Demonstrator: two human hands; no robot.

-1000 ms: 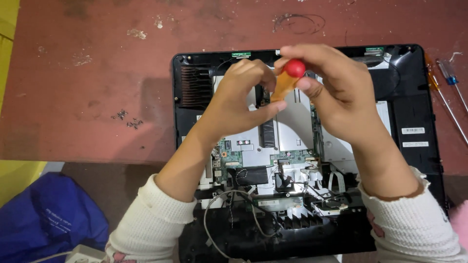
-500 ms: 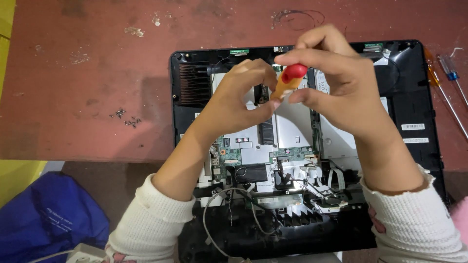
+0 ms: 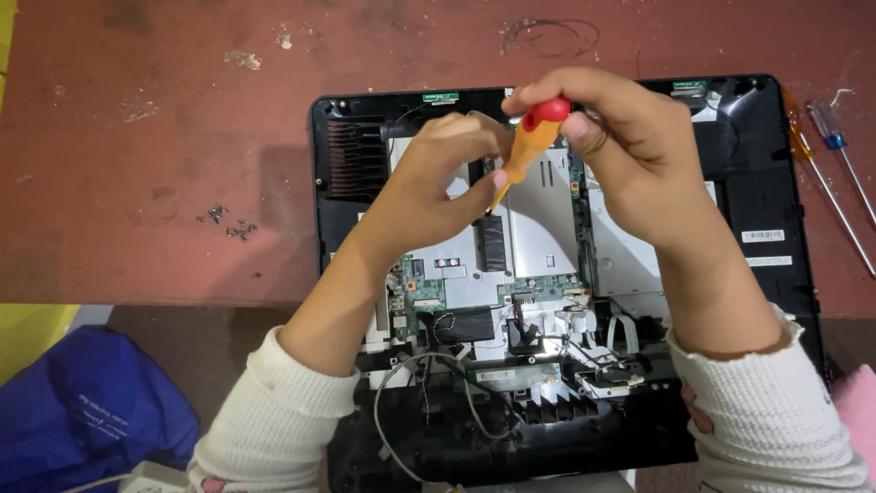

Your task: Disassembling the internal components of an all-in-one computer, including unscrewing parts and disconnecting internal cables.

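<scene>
The right hand (image 3: 630, 155) is closed around the top of a small screwdriver (image 3: 527, 146) with an orange handle and a red cap, fingers curled over the cap, while the left hand (image 3: 438, 187) pinches the lower handle between thumb and fingertips, steadying the tool nearly upright with a slight tilt. The tip is hidden behind the left fingers, so I cannot tell whether it sits in a screw head; it points down at the silver metal shield (image 3: 538, 228) in the middle of the opened computer chassis (image 3: 771, 183), a black shell lying flat on the red table (image 3: 182, 137). Just below the hands lie the green circuit board (image 3: 424, 292) and a tangle of thin grey cables (image 3: 411, 402) running toward the near edge. If the tip is not seated squarely, pressure from above could make it slip and gouge the shield or skid onto the board, and the tilt of the shaft makes that likelier. A screw coming free could drop among the board parts and cables, where it would be hard to find. The white sleeves hang near the loose cables and could snag them. A small cluster of loose screws (image 3: 228, 224) lies on the table well to the left, easy to scatter, and two more screwdrivers (image 3: 835, 183) lie beside the right edge of the chassis.
</scene>
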